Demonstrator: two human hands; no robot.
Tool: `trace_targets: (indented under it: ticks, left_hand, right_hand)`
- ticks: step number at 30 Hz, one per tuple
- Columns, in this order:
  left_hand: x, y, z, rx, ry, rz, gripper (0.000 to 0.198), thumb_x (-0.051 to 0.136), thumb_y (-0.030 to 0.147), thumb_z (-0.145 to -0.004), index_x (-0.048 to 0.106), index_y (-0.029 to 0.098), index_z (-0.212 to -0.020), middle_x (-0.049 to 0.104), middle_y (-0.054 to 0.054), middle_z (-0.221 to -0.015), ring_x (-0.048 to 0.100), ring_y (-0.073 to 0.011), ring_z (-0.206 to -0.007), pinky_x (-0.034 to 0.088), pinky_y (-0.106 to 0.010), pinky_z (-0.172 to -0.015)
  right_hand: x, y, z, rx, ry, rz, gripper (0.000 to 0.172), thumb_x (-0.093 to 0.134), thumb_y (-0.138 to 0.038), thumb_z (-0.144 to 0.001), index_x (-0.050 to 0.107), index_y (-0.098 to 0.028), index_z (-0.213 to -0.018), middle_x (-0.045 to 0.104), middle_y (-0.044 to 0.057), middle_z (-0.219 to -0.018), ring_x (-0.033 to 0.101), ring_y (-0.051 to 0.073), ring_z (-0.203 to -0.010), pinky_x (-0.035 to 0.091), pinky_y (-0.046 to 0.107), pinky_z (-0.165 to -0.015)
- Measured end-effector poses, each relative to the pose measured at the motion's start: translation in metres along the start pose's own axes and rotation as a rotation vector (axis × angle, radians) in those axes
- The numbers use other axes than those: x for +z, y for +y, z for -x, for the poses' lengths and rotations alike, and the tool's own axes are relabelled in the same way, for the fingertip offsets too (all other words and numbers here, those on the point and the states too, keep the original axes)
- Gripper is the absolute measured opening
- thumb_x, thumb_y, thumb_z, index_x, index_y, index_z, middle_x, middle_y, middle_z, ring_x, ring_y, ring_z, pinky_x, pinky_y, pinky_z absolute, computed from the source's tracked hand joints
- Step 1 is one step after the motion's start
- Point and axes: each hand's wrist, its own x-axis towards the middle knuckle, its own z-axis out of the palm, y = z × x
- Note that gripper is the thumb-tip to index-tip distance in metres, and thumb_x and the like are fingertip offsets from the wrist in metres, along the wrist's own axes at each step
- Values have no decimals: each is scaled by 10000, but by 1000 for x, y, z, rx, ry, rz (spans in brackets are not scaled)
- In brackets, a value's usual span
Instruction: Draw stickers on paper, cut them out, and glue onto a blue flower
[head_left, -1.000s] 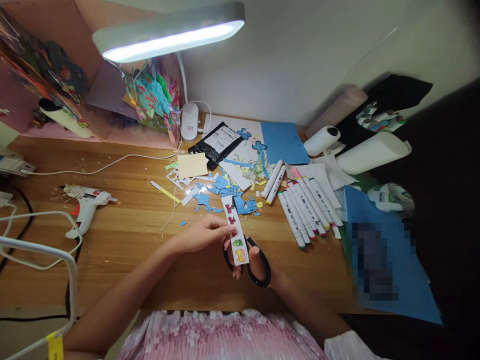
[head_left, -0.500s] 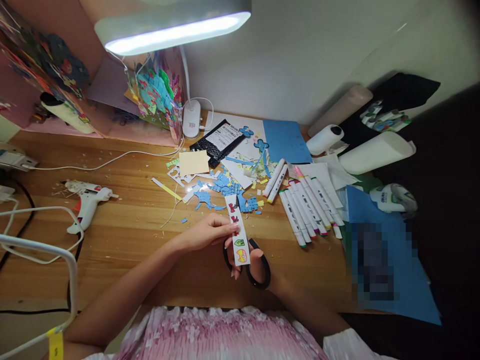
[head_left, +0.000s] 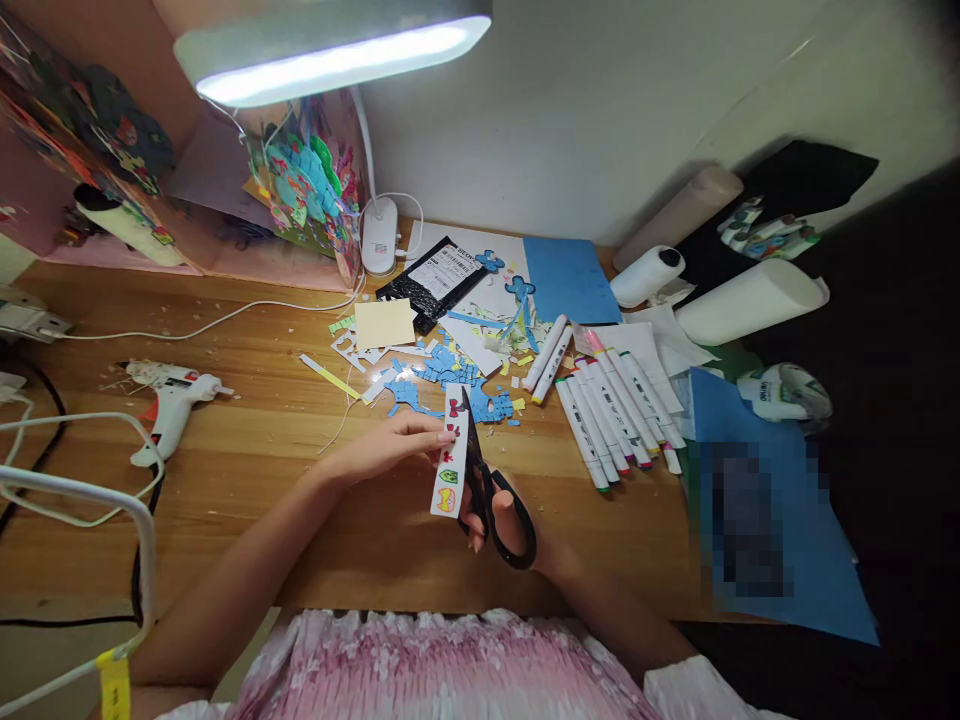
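My left hand [head_left: 397,442] pinches a white paper strip [head_left: 443,473] by its left side, thumb on top. Small coloured drawings run down the strip: red bows, a green shape and a yellow-orange one at the near end. My right hand [head_left: 504,520] has its thumb and fingers through the handles of black scissors [head_left: 481,478]. The blades point away from me along the strip's right edge, near its far end; whether they are cutting the paper I cannot tell. Blue paper scraps [head_left: 450,368] lie just beyond the strip.
A white glue gun [head_left: 172,400] lies at left. Several markers [head_left: 611,420] lie at right, near blue sheets [head_left: 772,520] and white rolls [head_left: 750,305]. Behind the scraps are a yellowish paper square [head_left: 384,324] and a black package [head_left: 435,280]. A lit lamp [head_left: 337,55] hangs overhead.
The strip has shifted left in my left hand and no longer covers the scissors. The scissor blades now show along its right edge.
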Motion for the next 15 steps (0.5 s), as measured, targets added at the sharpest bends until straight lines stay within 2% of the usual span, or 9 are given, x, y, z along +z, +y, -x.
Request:
trace_targets:
  ticks: [4,7,11,15]
  left_hand:
    - [-9,6,4,-26,24,20,300,483,413,-856,596,138,-817,679,-48,-789,641,-144,-726,486,-264,-681]
    - [-15,12,7,-37,84,27,289,496,419,-850,540,149,-760,677,-23,-661,640,-124,-582,492,-231,-582]
    - [-23,20,11,-109,164,-41,320,565,453,-795,538,143,-717,581,27,-443,534,-83,-362,382,-149,-374]
    - [-31,21,15,-131,209,-137,344,591,460,-772,536,140,-656,533,43,-408,461,-51,-316,319,-122,-318]
  right_hand:
    - [1,-1,-3,-54,40,27,620,383,-791,-670,425,-188,-805,399,-77,-520,385,49,-366,406,176,-370]
    - [0,-2,-5,-31,57,66,627,385,-798,-658,419,-184,-782,390,-80,-497,378,48,-356,399,165,-347]
    - [-1,-5,-5,7,44,67,627,409,-802,-639,411,-187,-764,370,-85,-496,354,47,-358,399,165,-332]
    - [1,-9,-3,35,-2,87,615,418,-792,-647,407,-186,-750,365,-80,-523,351,45,-378,396,165,-345]
